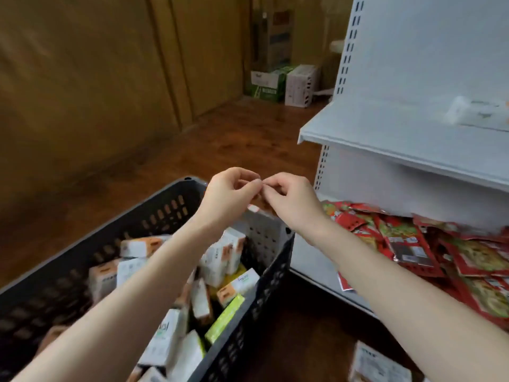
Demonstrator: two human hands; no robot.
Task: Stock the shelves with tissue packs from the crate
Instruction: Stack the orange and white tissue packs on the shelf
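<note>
Head view. Both bare forearms reach forward over the crate. The left hand (pixel 230 194) and right hand (pixel 289 203) meet in mid-air above its far corner, fingertips touching. On each hand the fingers are curled and the thumb and forefinger are drawn together. Whether anything is pinched between them cannot be told.

The crate (pixel 165 213) is dark plastic with slotted walls and stands on a brown wooden floor (pixel 220 139), just beside the shelf unit. It holds a loose heap of tissue packs (pixel 217 260), small soft-edged blocks, mostly white with orange or yellow-green print and lying at all angles. A white perforated basket (pixel 265 232) sits in the crate's far right corner.

The upper shelf (pixel 385 128) is pale grey sheet metal with a perforated back upright. One blurred white pack (pixel 479 114) lies on it at the right edge of view. The lower shelf carries a spread of flat, glossy red packets (pixel 407 244). Another white pack (pixel 377 365) lies on the floor below. Cardboard boxes (pixel 283 84) stand against the far wall
</note>
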